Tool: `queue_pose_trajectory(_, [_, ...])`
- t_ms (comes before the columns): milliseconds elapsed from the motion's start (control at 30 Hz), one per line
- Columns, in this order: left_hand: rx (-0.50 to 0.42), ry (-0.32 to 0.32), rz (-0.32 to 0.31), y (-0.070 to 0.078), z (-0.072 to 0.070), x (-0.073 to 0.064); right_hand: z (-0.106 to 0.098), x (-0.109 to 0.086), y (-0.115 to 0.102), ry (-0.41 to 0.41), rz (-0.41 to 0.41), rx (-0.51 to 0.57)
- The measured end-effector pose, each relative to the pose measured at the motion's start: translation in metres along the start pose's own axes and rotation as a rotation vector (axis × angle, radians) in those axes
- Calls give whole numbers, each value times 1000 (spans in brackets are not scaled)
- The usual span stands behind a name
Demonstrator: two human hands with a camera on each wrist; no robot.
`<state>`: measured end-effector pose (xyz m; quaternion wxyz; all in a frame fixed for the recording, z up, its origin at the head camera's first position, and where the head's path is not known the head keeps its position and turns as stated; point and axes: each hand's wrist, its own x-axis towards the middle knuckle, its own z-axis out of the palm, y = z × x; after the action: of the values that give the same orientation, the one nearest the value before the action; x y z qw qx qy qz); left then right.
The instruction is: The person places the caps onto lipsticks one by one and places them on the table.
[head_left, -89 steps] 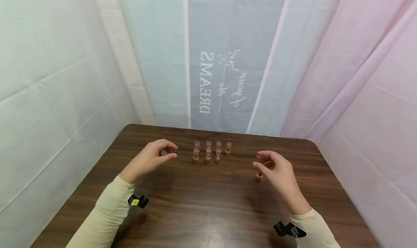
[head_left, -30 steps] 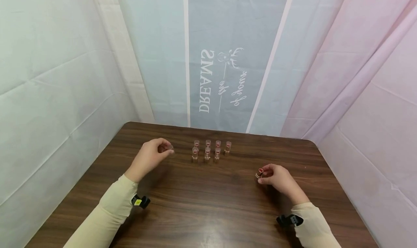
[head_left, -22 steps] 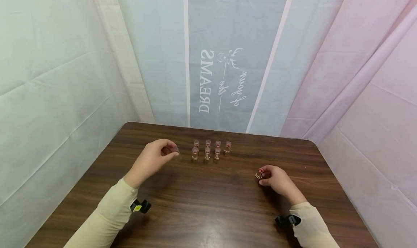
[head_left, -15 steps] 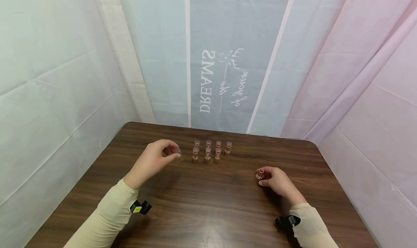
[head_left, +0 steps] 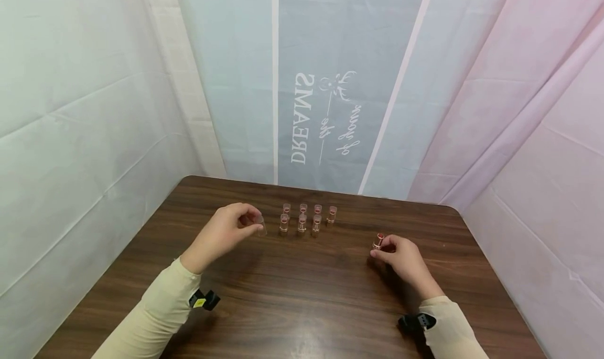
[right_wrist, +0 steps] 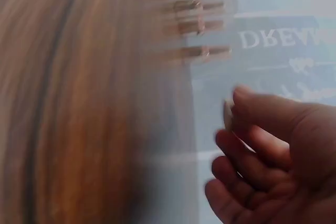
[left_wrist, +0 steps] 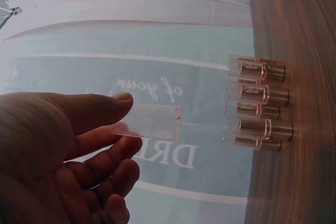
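Note:
In the head view my left hand [head_left: 225,232] pinches a clear lipstick cap [head_left: 261,227] by one end, just left of the standing lipsticks. The left wrist view shows this cap [left_wrist: 152,121] see-through, between thumb and forefinger, its open end pointing away from the hand. Over at the right, my right hand [head_left: 402,257] pinches an uncapped lipstick [head_left: 379,240] by its base, its red tip upward. Only a pale edge of that lipstick [right_wrist: 228,115] shows past the thumb in the right wrist view. Several capped lipsticks [head_left: 302,224] stand upright between the hands, in two rows.
A dark wood-grain table [head_left: 302,296] carries everything. Behind it hangs a printed blue-grey curtain [head_left: 340,44], with pale cloth walls left and right. The standing lipsticks are close together towards the back edge.
Over three seconds my right hand has taken hold of the uncapped lipstick, and in the last half second has raised it slightly. My left hand has shifted a little right with the cap.

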<state>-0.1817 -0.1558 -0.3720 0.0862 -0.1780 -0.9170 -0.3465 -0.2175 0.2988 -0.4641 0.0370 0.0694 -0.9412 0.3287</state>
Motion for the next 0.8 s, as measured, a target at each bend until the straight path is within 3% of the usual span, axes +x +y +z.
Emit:
queue_pose_trajectory(233, [-3, -27, 8, -2, 4, 3, -8, -9, -35, 154, -22, 95])
queue_pose_trajectory(467, [-5, -74, 13, -5, 10, 4, 2, -23, -76, 295, -167, 221])
queue_pose_trajectory(633, [-20, -91, 24, -5, 13, 4, 14, -33, -98, 289, -262, 262])
queue_pose_trajectory(800, [-35, -110, 30, -3, 16, 3, 33, -42, -111, 210, -355, 243])
